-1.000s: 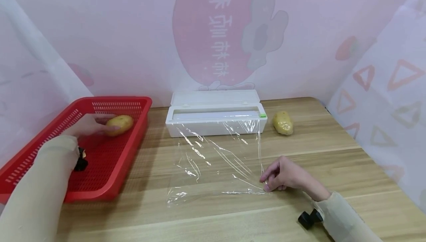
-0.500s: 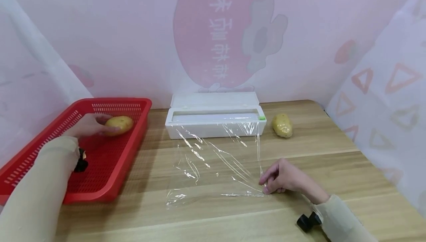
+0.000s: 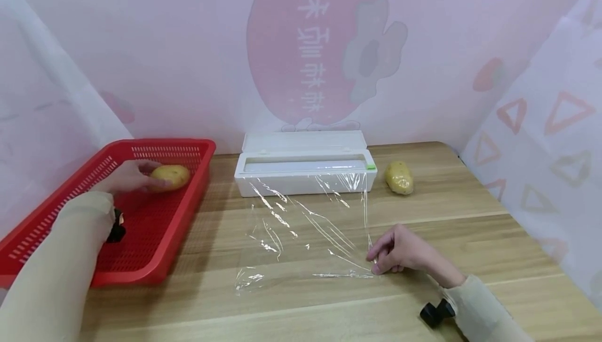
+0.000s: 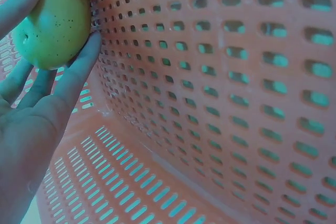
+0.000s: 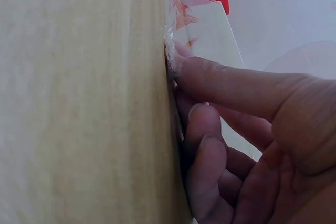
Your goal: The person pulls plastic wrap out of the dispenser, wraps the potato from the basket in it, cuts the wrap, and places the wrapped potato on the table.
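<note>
Inside the red plastic basket (image 3: 160,258), my left hand (image 3: 129,175) grips a yellow potato (image 3: 175,176). The left wrist view shows thumb and fingers curled round that potato (image 4: 58,24), close to the basket's perforated wall (image 4: 220,66). My right hand (image 3: 400,250) pinches the near right corner of a sheet of clear plastic wrap (image 3: 305,232), low over the table. In the right wrist view the crumpled wrap (image 5: 171,30) runs to the thumb tip, the other fingers curled beneath. The sheet stretches back to a white wrap dispenser (image 3: 308,182) with its lid up.
A second potato (image 3: 400,178), shiny as if wrapped in film, lies right of the dispenser. A green cutter slide (image 3: 371,167) sits at the dispenser's right end. The wooden table (image 3: 470,216) ends at a printed cloth backdrop (image 3: 197,59).
The head view has shifted very slightly. Both hands, the potatoes and the wrap stay in practically the same places.
</note>
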`<state>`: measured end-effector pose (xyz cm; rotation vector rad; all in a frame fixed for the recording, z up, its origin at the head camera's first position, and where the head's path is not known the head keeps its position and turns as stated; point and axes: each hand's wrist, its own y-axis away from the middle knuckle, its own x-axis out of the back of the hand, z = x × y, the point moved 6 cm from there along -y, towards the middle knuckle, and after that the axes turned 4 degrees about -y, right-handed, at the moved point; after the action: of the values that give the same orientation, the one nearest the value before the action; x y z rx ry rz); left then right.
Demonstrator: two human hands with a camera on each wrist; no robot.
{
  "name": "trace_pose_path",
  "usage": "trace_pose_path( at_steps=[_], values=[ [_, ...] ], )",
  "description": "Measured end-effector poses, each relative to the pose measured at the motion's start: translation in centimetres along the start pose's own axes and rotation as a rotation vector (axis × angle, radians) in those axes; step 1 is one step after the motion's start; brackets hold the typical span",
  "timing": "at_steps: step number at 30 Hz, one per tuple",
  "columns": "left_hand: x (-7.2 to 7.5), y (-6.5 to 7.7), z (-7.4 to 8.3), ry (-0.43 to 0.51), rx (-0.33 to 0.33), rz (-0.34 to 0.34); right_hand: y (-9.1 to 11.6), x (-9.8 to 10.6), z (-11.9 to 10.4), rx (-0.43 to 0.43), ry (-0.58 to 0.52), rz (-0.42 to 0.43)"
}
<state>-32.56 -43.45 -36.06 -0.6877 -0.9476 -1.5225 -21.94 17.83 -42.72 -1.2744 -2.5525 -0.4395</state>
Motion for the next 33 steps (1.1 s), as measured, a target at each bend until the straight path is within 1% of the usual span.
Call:
trace_pose_path(
  at_steps=[2,8,14,18,22,25,27,29,33],
  values=[
    [0.0,0.2,0.2,0.0,-0.001,-0.005,0.0,0.0,-0.1,-0.004,-0.006,-0.002],
    [0.1,0.6,0.6,0.042,0.012,-0.024,-0.1,0.1,-0.2,-0.012,-0.008,0.003],
    [0.4,0.6,1.1,0.018,-0.02,-0.02,-0.2,0.1,0.0,-0.013,-0.005,0.002],
    [0.9,1.0,1.2,0.02,-0.034,-0.01,-0.3,0.0,0.1,-0.009,-0.006,0.001],
    [1.7,1.7,1.5,0.047,-0.061,0.027,-0.4,0.0,0.0,-0.003,0.004,-0.001],
    [2.5,2.4,2.3,0.045,-0.104,0.078,-0.4,0.0,0.1,-0.003,0.004,-0.002],
    [3.0,2.9,2.9,0.074,-0.128,0.102,-0.5,0.0,0.2,-0.005,-0.002,-0.005],
    [3.5,3.2,3.4,0.115,-0.143,0.107,-0.5,0.0,0.2,-0.007,-0.009,-0.008],
    [4.4,3.4,4.1,0.34,-0.174,0.093,-0.5,0.1,0.2,-0.009,-0.007,-0.005]
  ],
)
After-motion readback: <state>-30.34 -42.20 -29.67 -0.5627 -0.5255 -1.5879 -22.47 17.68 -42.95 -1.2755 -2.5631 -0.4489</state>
